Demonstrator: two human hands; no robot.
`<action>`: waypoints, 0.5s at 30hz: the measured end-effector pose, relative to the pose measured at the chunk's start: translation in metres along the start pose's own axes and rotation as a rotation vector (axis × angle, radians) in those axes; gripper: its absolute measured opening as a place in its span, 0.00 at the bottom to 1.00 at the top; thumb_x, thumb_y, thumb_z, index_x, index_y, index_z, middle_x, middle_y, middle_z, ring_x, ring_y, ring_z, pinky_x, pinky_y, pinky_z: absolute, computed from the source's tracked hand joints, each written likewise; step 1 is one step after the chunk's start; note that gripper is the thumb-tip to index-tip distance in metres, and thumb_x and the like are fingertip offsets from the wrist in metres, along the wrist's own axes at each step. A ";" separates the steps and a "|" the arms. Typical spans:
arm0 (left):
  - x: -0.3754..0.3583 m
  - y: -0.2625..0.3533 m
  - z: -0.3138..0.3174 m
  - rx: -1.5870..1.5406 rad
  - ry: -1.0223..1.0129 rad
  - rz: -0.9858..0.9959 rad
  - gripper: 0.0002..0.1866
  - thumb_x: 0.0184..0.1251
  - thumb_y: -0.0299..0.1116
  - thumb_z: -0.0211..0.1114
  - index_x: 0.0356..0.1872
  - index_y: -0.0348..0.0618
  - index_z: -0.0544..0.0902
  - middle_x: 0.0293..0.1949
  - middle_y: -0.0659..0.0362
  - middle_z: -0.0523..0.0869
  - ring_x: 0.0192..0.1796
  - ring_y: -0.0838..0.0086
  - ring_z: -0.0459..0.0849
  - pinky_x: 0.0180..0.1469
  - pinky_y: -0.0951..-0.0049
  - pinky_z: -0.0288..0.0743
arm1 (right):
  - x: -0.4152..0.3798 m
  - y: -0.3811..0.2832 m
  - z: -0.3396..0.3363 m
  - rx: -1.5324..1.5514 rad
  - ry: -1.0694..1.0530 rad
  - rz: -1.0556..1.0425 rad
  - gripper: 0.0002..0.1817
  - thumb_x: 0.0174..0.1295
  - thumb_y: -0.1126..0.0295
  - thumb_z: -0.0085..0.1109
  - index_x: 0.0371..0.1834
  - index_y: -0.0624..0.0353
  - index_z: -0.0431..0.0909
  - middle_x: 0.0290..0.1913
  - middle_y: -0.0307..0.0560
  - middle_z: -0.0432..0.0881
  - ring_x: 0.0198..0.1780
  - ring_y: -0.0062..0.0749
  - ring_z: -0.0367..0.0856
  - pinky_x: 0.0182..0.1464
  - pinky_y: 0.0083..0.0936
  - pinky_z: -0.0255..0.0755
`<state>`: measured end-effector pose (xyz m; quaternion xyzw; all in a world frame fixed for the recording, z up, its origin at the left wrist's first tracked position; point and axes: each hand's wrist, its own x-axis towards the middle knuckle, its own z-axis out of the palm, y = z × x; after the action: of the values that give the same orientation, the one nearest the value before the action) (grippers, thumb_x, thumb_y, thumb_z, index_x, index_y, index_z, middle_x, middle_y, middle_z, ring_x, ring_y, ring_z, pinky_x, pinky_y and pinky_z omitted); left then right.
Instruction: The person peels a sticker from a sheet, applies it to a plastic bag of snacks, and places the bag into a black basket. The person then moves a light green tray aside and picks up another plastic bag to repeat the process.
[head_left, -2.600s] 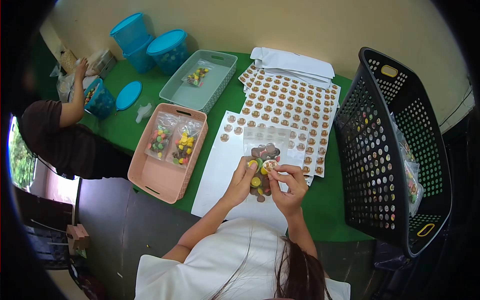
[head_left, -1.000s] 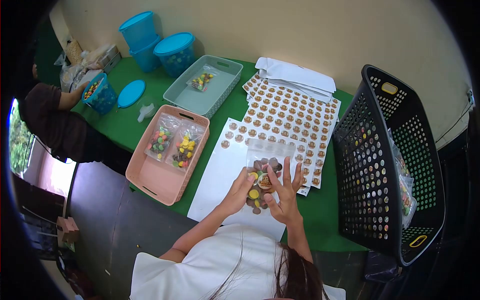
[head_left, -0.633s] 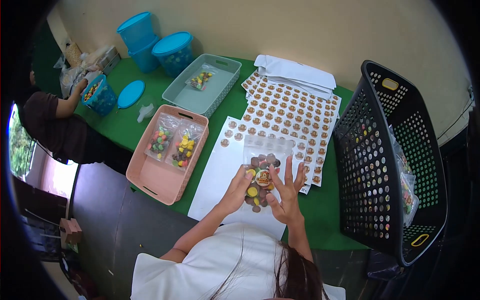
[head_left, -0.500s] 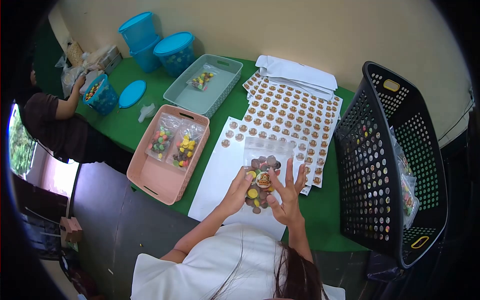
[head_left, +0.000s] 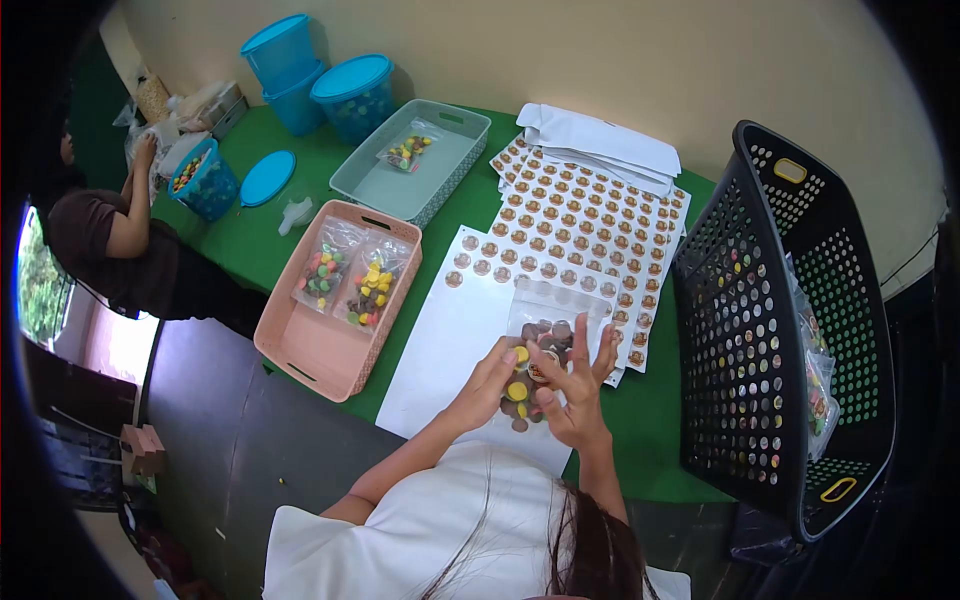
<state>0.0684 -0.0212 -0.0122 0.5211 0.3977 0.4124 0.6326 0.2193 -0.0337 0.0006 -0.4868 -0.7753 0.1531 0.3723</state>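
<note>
My left hand [head_left: 482, 390] grips the left side of a clear zip bag [head_left: 531, 303] of brown and yellow candies, its thumb lying over the front. A round brown-and-gold sticker [head_left: 539, 372] sits on the bag, partly covered by a finger. My right hand [head_left: 574, 402] is at the bag's right side, fingers spread, with the index finger touching the front by the sticker. Beneath the bag lies a sticker sheet [head_left: 440, 335], mostly bare white backing, with round stickers left along its upper part.
More sticker sheets [head_left: 590, 215] are stacked behind. Left stand a pink basket [head_left: 310, 366] with two candy bags and a grey-green basket [head_left: 405, 200] with one. A tall black basket [head_left: 735, 330] holds bags at right. Blue tubs [head_left: 355, 100] stand behind; a co-worker [head_left: 105, 240] is far left.
The bag and both hands have shifted slightly to the right, and my index finger covers more of the sticker. The co-worker's hand has moved up and left from the open tub.
</note>
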 end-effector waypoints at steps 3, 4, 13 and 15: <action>0.003 -0.001 -0.003 -0.132 0.070 0.030 0.20 0.67 0.43 0.33 0.50 0.39 0.63 0.42 0.56 0.72 0.44 0.76 0.72 0.45 0.78 0.68 | -0.005 -0.007 0.005 -0.006 -0.049 -0.019 0.19 0.58 0.52 0.39 0.50 0.37 0.71 0.65 0.53 0.45 0.66 0.55 0.25 0.58 0.47 0.12; 0.005 -0.002 -0.005 -0.212 0.083 0.046 0.21 0.67 0.43 0.32 0.50 0.39 0.62 0.44 0.55 0.71 0.45 0.74 0.74 0.45 0.76 0.69 | -0.007 -0.009 0.007 -0.003 -0.068 -0.014 0.19 0.58 0.51 0.39 0.50 0.37 0.71 0.65 0.53 0.45 0.65 0.55 0.25 0.58 0.47 0.12; 0.000 0.005 -0.002 -0.103 0.031 0.035 0.21 0.66 0.45 0.32 0.50 0.39 0.61 0.44 0.53 0.72 0.43 0.74 0.75 0.43 0.77 0.70 | 0.008 0.000 -0.003 -0.014 0.043 0.031 0.19 0.59 0.51 0.38 0.51 0.39 0.71 0.65 0.54 0.44 0.66 0.52 0.26 0.59 0.47 0.12; -0.002 0.005 -0.003 -0.105 0.018 0.005 0.21 0.66 0.45 0.32 0.50 0.39 0.61 0.44 0.53 0.72 0.42 0.74 0.76 0.43 0.77 0.70 | 0.008 0.005 -0.003 -0.009 0.056 0.029 0.20 0.58 0.51 0.38 0.51 0.40 0.71 0.65 0.53 0.44 0.66 0.52 0.26 0.59 0.47 0.13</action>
<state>0.0643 -0.0214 -0.0072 0.4845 0.3800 0.4390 0.6543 0.2227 -0.0241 0.0028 -0.5036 -0.7581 0.1412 0.3895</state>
